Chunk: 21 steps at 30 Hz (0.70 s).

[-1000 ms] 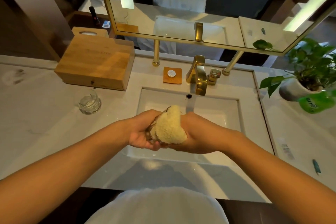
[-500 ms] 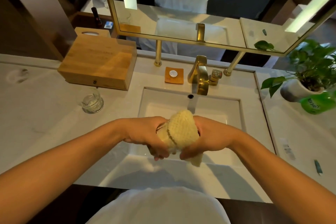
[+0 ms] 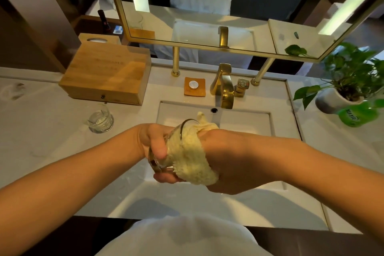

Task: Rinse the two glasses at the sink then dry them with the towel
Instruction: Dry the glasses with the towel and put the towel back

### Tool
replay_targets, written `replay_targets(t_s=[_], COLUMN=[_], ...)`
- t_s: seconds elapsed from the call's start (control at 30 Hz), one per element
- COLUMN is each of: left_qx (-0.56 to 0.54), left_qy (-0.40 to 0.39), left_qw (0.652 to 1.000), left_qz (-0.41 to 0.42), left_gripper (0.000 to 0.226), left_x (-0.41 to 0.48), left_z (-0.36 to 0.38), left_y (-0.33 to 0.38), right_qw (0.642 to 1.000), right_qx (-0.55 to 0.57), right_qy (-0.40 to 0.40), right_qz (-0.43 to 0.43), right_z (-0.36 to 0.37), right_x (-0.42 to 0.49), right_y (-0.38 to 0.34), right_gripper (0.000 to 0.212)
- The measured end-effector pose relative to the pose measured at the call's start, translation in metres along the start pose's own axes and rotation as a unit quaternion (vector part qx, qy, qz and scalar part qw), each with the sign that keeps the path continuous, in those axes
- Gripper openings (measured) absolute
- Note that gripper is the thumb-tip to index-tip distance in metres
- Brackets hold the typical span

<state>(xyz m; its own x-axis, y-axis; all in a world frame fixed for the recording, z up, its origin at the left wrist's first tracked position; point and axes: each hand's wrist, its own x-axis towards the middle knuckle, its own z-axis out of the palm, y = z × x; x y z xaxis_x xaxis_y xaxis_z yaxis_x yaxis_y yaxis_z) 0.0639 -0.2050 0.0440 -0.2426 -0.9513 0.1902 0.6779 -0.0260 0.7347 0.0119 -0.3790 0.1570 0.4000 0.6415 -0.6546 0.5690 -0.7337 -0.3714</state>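
Over the white sink [image 3: 245, 122], my left hand [image 3: 154, 143] grips a clear glass [image 3: 160, 164] by its lower body. The glass is tilted, with its rim toward the tap. A pale yellow towel [image 3: 190, 156] is wrapped over the glass and stuffed into its mouth. My right hand [image 3: 226, 164] clasps the towel against the glass from the right. A second clear glass [image 3: 100, 120] stands upright on the counter to the left of the sink, apart from both hands.
A gold tap [image 3: 225, 91] rises behind the sink, beside a wooden soap dish [image 3: 195, 87]. A wooden box [image 3: 108, 75] sits at the back left. At the right stand a potted plant [image 3: 342, 89] and a green bottle [image 3: 357, 116]. A mirror [image 3: 207, 6] hangs above.
Both hands have turned the glass and towel: the towel bunch, on top a second ago, now drapes over the glass's right side, and the rim shows.
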Motion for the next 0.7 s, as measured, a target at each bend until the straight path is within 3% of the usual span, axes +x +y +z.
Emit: replay_targets(t_s=[0.1,0.17,0.2,0.27,0.3,0.33,0.4,0.43,0.5,0.57,0.63,0.67,0.7], left_qx=[-0.004,0.078,0.181,0.425,0.502,0.552,0.653,0.707,0.774,0.797,0.815,0.819,0.815], left_qy=[0.061,0.225,0.324,0.436,0.46,0.486,0.511,0.501,0.486,0.495,0.494,0.486,0.482], left_qw=[0.997,0.968,0.921,0.763,0.69,0.628,0.501,0.433,0.337,0.296,0.27,0.274,0.29], left_qz=[-0.037,-0.083,-0.12,-0.215,-0.246,-0.257,-0.25,-0.247,-0.226,-0.176,-0.136,-0.133,-0.14], left_gripper=[0.04,0.036,0.035,0.048,0.057,0.061,0.063,0.064,0.071,0.078,0.077,0.075,0.074], left_x=[-0.006,-0.009,-0.009,-0.004,0.001,0.006,0.011,0.011,0.006,-0.001,-0.007,-0.009,-0.01], left_z=[0.019,0.033,0.038,0.045,0.049,0.051,0.05,0.048,0.04,0.037,0.035,0.034,0.034], left_y=[0.019,0.032,0.038,0.041,0.038,0.033,0.021,0.015,0.003,-0.007,-0.013,-0.013,-0.01], right_qw=[0.992,0.979,0.97,0.931,0.887,0.817,0.613,0.532,0.429,0.367,0.338,0.375,0.459], right_qx=[0.052,0.127,0.187,0.335,0.436,0.555,0.779,0.838,0.894,0.918,0.927,0.912,0.87], right_qy=[0.104,0.155,0.153,0.145,0.146,0.143,0.107,0.086,0.062,0.066,0.084,0.11,0.146], right_qz=[-0.04,-0.034,-0.019,-0.015,-0.039,-0.063,-0.079,-0.089,-0.115,-0.139,-0.142,-0.126,-0.107], right_z=[0.0,0.0,0.002,0.009,0.014,0.018,0.024,0.026,0.031,0.036,0.044,0.046,0.046], right_x=[0.008,0.01,0.011,0.014,0.018,0.022,0.034,0.04,0.049,0.055,0.059,0.06,0.059], right_y=[0.003,0.01,0.015,0.024,0.027,0.029,0.033,0.034,0.035,0.033,0.031,0.029,0.028], right_gripper=[0.02,0.027,0.034,0.048,0.052,0.056,0.056,0.056,0.057,0.054,0.05,0.05,0.05])
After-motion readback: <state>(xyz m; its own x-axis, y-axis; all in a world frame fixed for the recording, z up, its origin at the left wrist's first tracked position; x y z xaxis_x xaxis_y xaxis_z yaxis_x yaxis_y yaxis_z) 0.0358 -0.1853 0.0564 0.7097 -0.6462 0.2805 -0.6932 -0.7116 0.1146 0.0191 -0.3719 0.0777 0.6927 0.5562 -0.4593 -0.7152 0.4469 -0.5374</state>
